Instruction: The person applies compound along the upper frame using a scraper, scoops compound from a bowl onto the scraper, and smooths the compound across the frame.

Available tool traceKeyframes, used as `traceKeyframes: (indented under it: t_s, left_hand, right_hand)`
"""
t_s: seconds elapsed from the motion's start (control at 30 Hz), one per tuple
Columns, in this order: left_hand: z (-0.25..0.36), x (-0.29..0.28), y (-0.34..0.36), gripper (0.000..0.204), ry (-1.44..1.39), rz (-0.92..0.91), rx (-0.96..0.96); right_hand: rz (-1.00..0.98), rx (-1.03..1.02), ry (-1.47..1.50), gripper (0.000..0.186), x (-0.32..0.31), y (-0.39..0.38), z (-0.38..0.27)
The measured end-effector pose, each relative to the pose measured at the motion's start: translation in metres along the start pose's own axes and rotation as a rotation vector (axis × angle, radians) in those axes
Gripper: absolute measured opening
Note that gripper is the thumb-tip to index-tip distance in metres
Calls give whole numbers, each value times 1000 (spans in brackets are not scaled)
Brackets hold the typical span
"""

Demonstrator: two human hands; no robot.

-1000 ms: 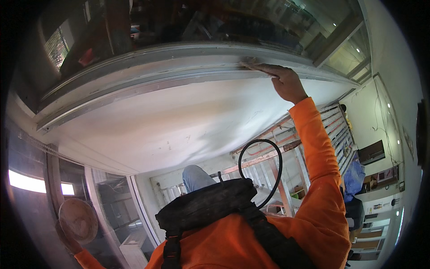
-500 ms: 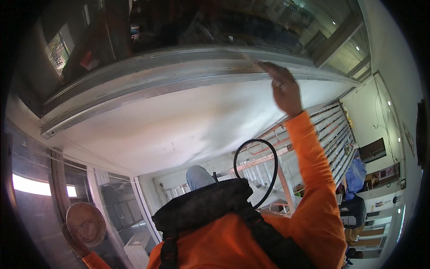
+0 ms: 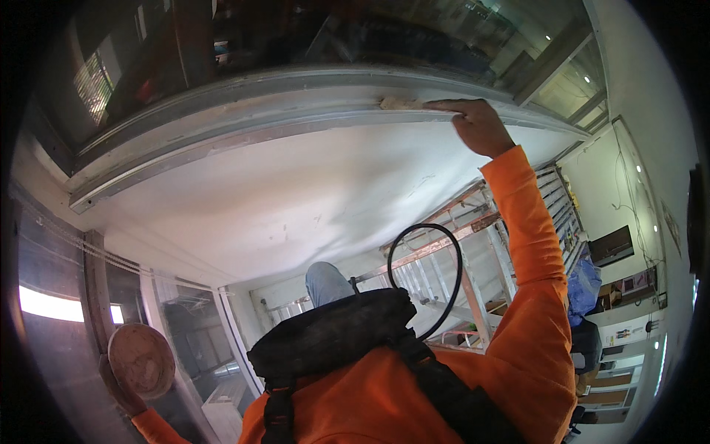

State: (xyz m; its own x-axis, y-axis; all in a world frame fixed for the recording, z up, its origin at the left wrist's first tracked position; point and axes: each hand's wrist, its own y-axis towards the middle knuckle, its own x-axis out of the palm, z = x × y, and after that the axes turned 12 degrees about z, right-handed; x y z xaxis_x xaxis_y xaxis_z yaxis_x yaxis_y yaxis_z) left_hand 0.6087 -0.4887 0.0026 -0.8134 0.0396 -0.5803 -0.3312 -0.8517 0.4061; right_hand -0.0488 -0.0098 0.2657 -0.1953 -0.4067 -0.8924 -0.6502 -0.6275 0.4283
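Observation:
My left hand (image 3: pixel 118 385) is closed around the side of a shallow round bowl (image 3: pixel 142 361), tilted toward the camera, with pinkish-brown paste coating its inside. My right hand (image 3: pixel 479 127) is raised at the window frame, its index finger stretched along a thin tool whose kind is not clear. The pale tan tip of the tool (image 3: pixel 399 103) lies in the channel of the grey window frame (image 3: pixel 296 103), apparently touching it. The fingers hide most of this tool.
A white panel (image 3: pixel 281 200) spans the space below the frame. Ladders (image 3: pixel 473 274) and scaffold bars stand behind. A black cable loop (image 3: pixel 458 259) sticks out from the black chest pack (image 3: pixel 333 333). A beaded chain (image 3: pixel 81 251) hangs at left, and blue sheeting (image 3: pixel 584 288) lies at right.
My right hand has moved slightly up and right, and the tool's tip now lies along the frame channel. The left hand and bowl have shifted up slightly in view.

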Motion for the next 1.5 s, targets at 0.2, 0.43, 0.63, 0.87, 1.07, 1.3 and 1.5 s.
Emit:
traceKeyframes:
  t_s: [0.2,0.43,0.63,0.87,1.07,1.3,1.5]
  left_hand:
    - [-4,4,0,51,-165,40,12]
    - [-18,-4,2,46,-147,29,36]
    - [6,3,-4,47,-239,21,-19]
    - [4,4,-6,47,-188,39,-18]
    - [8,9,-1,44,-267,57,-93]
    - [25,0,-3,44,-178,61,-39]
    - [-4,6,1,47,-151,57,28]
  right_hand:
    - [291,-4,23,47,20,-22,54]
    - [315,-105,-198,44,43,-13,51]
    - [44,-30,-300,36,20,14,13]
    - [33,-50,8,37,2,21,16]
    - [273,-178,-146,34,45,8,-6]
    - [218,-389,-139,34,34,25,-18]
    - [253,56,67,33,-2,-1,6]
